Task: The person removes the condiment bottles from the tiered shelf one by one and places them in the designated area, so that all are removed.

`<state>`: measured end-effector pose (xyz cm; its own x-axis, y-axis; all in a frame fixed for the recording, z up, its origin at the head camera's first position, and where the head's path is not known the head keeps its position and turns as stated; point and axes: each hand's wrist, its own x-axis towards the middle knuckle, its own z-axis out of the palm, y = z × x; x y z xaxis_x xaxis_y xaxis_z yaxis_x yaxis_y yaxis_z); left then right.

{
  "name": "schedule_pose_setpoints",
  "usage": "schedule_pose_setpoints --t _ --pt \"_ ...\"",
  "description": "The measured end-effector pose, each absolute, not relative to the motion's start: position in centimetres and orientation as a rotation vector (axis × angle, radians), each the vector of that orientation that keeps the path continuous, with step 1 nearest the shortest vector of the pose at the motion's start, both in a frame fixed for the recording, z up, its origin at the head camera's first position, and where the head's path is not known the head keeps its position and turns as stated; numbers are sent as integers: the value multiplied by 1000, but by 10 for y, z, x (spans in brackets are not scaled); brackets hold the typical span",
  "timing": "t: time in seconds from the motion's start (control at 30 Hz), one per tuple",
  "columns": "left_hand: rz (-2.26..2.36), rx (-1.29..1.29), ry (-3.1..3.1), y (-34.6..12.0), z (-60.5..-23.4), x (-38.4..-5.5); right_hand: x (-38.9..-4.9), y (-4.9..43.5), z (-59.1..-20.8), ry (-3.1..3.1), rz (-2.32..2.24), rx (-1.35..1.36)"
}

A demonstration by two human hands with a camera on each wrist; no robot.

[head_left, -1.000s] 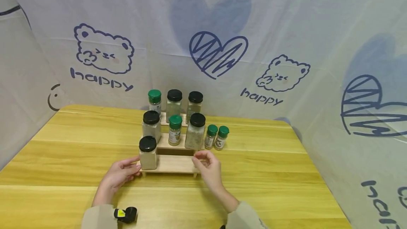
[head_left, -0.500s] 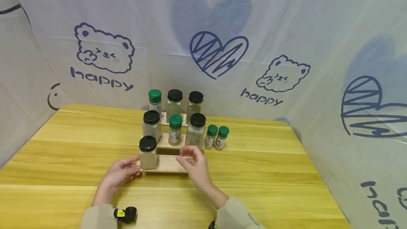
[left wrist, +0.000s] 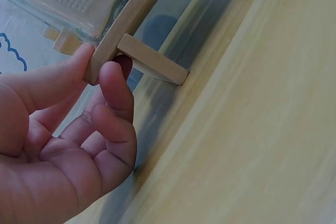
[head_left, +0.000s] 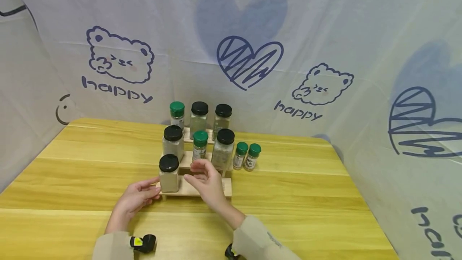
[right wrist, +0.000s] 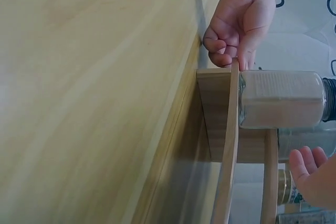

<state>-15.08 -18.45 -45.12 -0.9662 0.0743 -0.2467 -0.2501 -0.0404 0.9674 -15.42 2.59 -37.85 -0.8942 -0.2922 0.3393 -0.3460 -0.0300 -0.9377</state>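
A three-tier wooden spice rack (head_left: 188,190) stands on the table. My left hand (head_left: 135,199) pinches the left end of its lowest shelf; in the left wrist view the thumb lies on top of the shelf board (left wrist: 137,11) and the index finger below. A square glass jar with a black lid (head_left: 169,176) and pale powder stands at that end of the lowest shelf. My right hand (head_left: 210,183) is over the middle of this shelf, fingers loosely bent and holding nothing, right of the jar. In the right wrist view its fingers (right wrist: 300,163) are near the jar (right wrist: 281,99).
On the middle shelf are two black-lidded jars (head_left: 223,151) with a small green-lidded bottle (head_left: 199,147) between them. The top shelf bears a green-lidded bottle (head_left: 177,112) and two black-lidded jars (head_left: 199,121). Two small green-lidded bottles (head_left: 251,159) stand right of the rack. A printed cloth (head_left: 249,19) hangs behind.
My right hand has moved left from the right end of the lowest shelf to its middle, nearer the jar. The left hand keeps its place on the rack.
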Motion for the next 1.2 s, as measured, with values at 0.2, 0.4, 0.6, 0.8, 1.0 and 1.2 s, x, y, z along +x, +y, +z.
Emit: schedule_pose_setpoints --t 0.2,0.4,0.6,0.8,1.0,1.2 --pt "2096 -195 2012 -185 -451 -151 -158 16 -377 -2135 2117 778" --pt "2106 -183 2000 -185 -451 -152 -159 7 -372 -2130 2071 863" --pt "2107 -172 2003 -186 -450 -152 -161 0 -368 -2148 1991 869" --pt "2102 -165 2010 -186 -451 -152 -161 -2 -368 -2163 1938 870" --pt "2085 -169 2016 -186 -450 -150 -160 -4 -366 -2214 1830 875" --pt "2085 -163 2017 -185 -449 -150 -159 -6 -363 -2261 1760 856"
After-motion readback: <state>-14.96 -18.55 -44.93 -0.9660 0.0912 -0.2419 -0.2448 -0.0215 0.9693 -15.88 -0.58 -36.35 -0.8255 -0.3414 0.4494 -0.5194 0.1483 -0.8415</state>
